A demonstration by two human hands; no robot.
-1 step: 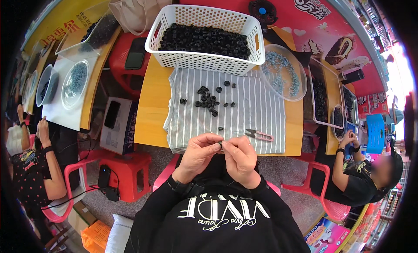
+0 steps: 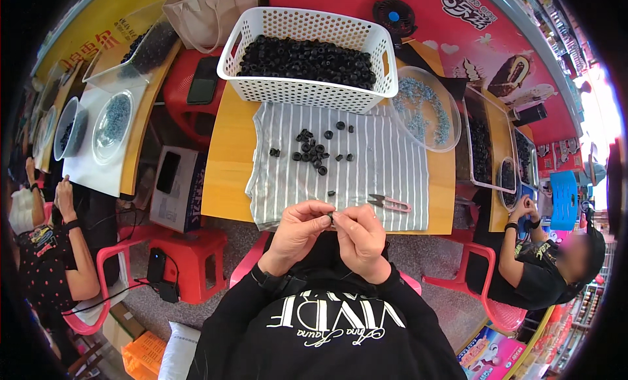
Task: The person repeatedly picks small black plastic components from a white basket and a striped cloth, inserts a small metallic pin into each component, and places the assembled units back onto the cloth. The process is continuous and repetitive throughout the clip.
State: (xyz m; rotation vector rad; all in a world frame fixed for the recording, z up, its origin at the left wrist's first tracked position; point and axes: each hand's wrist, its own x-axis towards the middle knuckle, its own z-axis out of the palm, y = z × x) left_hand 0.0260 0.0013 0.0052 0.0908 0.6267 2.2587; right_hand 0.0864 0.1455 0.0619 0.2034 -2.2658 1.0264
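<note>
At the near edge of the table my left hand (image 2: 299,237) pinches a small black ring-shaped part (image 2: 331,217) between thumb and fingers. My right hand (image 2: 361,241) meets it there, thumb and forefinger pressed together at the same part; the fingertips hide most of it. Beyond my hands, several loose black ring-shaped parts (image 2: 306,147) lie in a cluster on a grey-and-white striped cloth (image 2: 386,164). One single black piece (image 2: 331,193) rests just ahead of my fingers. Pink-handled thread snips (image 2: 391,203) lie to the right, blades pointing left.
A white perforated basket (image 2: 307,95) full of black parts stands at the table's back. Beside it sits a round clear tray (image 2: 451,134) of bluish pieces. A red stool (image 2: 199,262) stands left. Co-workers sit on both sides, with a hand (image 2: 64,200) at left and a sleeve (image 2: 543,282) at right.
</note>
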